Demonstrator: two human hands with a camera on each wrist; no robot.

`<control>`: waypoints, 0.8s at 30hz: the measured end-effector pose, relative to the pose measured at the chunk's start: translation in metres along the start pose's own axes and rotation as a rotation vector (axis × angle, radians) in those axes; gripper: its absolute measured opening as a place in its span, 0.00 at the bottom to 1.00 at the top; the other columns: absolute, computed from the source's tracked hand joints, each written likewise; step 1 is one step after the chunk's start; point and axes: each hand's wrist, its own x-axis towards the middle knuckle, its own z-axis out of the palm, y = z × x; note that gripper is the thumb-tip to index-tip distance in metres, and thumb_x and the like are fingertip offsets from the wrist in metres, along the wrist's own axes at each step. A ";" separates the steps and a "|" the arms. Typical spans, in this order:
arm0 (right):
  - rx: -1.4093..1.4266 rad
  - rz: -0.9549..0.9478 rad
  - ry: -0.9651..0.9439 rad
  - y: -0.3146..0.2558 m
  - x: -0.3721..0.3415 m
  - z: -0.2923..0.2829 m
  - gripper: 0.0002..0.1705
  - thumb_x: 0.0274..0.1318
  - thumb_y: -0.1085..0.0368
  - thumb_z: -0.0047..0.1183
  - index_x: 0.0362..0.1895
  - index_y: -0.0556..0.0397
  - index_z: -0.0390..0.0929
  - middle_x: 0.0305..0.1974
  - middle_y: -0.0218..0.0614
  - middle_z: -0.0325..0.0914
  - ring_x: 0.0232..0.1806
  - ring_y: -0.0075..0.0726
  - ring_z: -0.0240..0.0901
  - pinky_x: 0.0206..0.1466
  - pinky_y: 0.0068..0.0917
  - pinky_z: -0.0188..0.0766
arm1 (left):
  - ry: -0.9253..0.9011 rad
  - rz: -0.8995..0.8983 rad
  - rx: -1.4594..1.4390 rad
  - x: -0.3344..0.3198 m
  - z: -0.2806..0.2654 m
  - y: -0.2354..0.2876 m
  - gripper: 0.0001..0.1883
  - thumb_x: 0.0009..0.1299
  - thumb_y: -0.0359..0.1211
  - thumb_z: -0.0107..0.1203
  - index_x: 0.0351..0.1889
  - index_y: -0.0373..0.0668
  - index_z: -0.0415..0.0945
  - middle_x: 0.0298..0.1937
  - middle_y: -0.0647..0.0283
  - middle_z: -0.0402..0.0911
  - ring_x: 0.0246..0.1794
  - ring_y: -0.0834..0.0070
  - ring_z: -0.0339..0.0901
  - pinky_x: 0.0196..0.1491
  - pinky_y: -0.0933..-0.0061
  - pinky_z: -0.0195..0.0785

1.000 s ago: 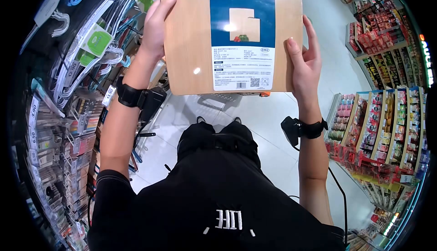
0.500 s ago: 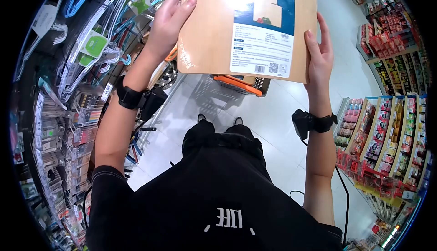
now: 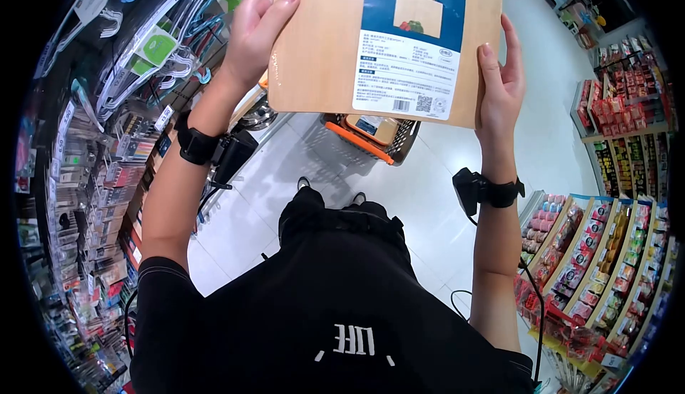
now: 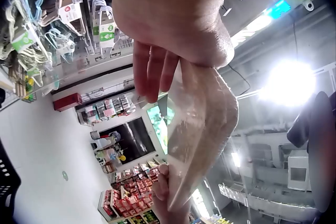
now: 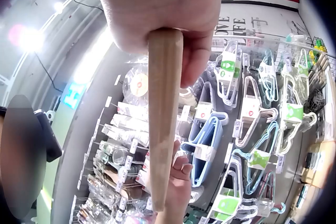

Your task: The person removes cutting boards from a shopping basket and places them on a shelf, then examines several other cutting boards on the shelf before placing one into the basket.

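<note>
A bamboo cutting board (image 3: 314,58) in clear wrap is held up in front of the chest, its top cut off by the head view. A blue and white label (image 3: 407,66) with a picture of boards covers its middle. My left hand (image 3: 258,37) grips the left edge, thumb on the labelled face and fingers behind. On the opposite edge, my right hand (image 3: 501,87) pinches the board between thumb and fingers. The right wrist view shows the board's narrow edge (image 5: 164,103) against that palm; in the left wrist view, the wrap (image 4: 205,119) shines under the left palm.
Below the board, a shopping basket with an orange handle (image 3: 358,144) stands on the white floor; a labelled wooden item (image 3: 372,128) lies inside. Hangers (image 3: 153,48) and packaged goods line the left shelves. A rack of colourful snack packets (image 3: 599,251) stands at the right.
The board has shifted farther from the body and tilted slightly, its lower edge now slanting down to the right. More of the basket and its contents shows beneath it. Both hands keep their hold.
</note>
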 end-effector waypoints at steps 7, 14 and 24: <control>-0.041 -0.008 -0.029 -0.018 -0.009 -0.018 0.32 0.67 0.64 0.46 0.71 0.54 0.50 0.52 0.50 0.75 0.49 0.33 0.78 0.50 0.25 0.76 | -0.012 0.114 0.256 -0.009 0.013 0.012 0.27 0.74 0.33 0.38 0.68 0.26 0.53 0.65 0.50 0.66 0.63 0.71 0.67 0.61 0.75 0.59; -0.097 -0.119 -0.014 -0.035 -0.004 -0.021 0.32 0.67 0.63 0.46 0.71 0.51 0.51 0.51 0.51 0.76 0.47 0.34 0.80 0.48 0.26 0.77 | 0.019 0.195 0.361 -0.014 0.020 0.041 0.29 0.74 0.37 0.39 0.68 0.27 0.53 0.61 0.51 0.69 0.59 0.71 0.69 0.60 0.73 0.61; -0.048 -0.235 -0.072 -0.058 -0.006 -0.021 0.33 0.66 0.65 0.45 0.71 0.53 0.49 0.56 0.51 0.72 0.53 0.36 0.76 0.55 0.29 0.74 | 0.143 0.410 0.426 -0.025 0.045 0.073 0.37 0.71 0.42 0.43 0.70 0.24 0.47 0.70 0.48 0.59 0.70 0.64 0.58 0.69 0.69 0.50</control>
